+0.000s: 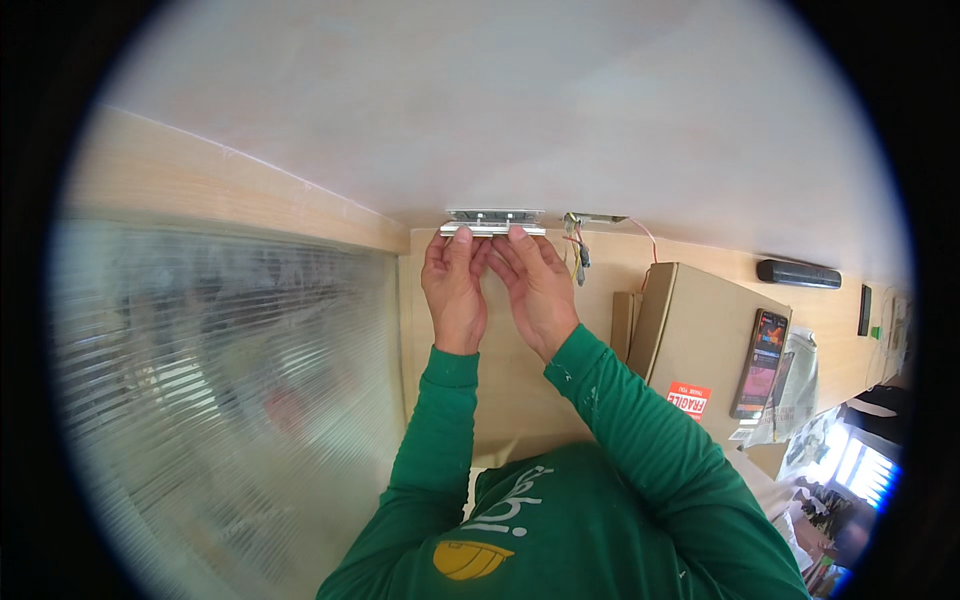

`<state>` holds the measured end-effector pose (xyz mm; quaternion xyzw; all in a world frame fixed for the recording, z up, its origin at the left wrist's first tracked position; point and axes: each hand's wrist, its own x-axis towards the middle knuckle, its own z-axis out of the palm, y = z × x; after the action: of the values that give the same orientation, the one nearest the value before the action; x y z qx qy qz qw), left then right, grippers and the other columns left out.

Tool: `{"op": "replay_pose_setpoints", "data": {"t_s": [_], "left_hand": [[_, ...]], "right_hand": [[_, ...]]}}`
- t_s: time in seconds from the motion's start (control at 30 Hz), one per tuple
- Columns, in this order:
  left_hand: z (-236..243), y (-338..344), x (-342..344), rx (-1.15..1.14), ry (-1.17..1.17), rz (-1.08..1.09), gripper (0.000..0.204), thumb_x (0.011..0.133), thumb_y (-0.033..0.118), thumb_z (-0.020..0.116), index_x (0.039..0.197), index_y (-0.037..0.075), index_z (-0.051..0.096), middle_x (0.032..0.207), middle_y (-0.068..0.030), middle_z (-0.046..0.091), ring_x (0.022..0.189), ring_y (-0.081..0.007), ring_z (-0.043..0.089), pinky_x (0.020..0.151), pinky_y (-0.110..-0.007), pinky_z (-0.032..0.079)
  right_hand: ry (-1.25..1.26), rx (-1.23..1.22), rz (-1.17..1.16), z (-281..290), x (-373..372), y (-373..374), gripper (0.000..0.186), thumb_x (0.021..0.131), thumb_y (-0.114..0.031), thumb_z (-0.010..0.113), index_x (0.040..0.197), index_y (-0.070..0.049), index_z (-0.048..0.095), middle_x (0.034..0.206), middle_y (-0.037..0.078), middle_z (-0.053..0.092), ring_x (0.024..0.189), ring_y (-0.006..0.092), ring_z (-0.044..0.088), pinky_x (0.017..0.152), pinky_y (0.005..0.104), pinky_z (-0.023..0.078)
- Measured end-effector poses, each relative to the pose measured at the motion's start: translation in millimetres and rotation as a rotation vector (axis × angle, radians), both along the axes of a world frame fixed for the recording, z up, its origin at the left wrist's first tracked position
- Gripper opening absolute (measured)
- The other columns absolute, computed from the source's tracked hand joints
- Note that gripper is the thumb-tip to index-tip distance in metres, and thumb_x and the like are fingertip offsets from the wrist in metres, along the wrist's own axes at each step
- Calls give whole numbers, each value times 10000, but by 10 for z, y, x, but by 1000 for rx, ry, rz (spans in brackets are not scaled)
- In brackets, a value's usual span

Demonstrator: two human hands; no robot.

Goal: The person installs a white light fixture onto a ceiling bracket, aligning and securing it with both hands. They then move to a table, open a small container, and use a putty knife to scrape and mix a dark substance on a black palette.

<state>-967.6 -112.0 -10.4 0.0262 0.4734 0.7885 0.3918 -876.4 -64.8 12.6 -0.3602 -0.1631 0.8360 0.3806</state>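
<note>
While both hands pinch that metal bracket point(494, 222) flat against the white ceiling by the loose wires point(577, 250), left hand point(455, 290) and right hand point(535, 290) gripping its edge, I'd keep pressure even.

Bracket point(495, 222) above hands; wires point(577, 250) right of it.

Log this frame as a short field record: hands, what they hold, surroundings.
left hand: raised, fingertips on the metal bracket
right hand: raised, fingertips on the same bracket
bracket: silvery, flat against the white ceiling where it meets the wooden wall
wires: loose, hanging just right of the bracket
cardboard box: to the right
sleeves: green
</note>
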Motion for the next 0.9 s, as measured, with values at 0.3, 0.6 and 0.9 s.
{"op": "replay_pose_setpoints", "data": {"t_s": [0.3,0.6,0.9], "left_hand": [[197,-6,27,-3,-16,-39,401,1017,256,679,1264,-39,564,1181,-105,647,1095,-196,633,1021,-355,518],[114,-11,48,20,1,-13,365,1035,272,647,1240,-23,582,1189,-105,660,1098,-187,639,1006,-354,524],[93,35,14,-14,0,-33,361,1042,294,631,1214,-20,590,1185,-137,669,1110,-229,649,1044,-383,516]], "right_hand": [[-47,46,6,76,24,16,381,980,-272,726,1190,-15,538,1183,99,637,1164,214,619,1080,397,473],[-79,30,42,69,42,0,440,978,-276,730,1236,6,513,1198,94,628,1190,210,605,1076,386,469],[-119,32,13,32,-10,22,475,963,-318,749,1229,-4,511,1181,86,621,1161,193,613,1034,371,496]]}}
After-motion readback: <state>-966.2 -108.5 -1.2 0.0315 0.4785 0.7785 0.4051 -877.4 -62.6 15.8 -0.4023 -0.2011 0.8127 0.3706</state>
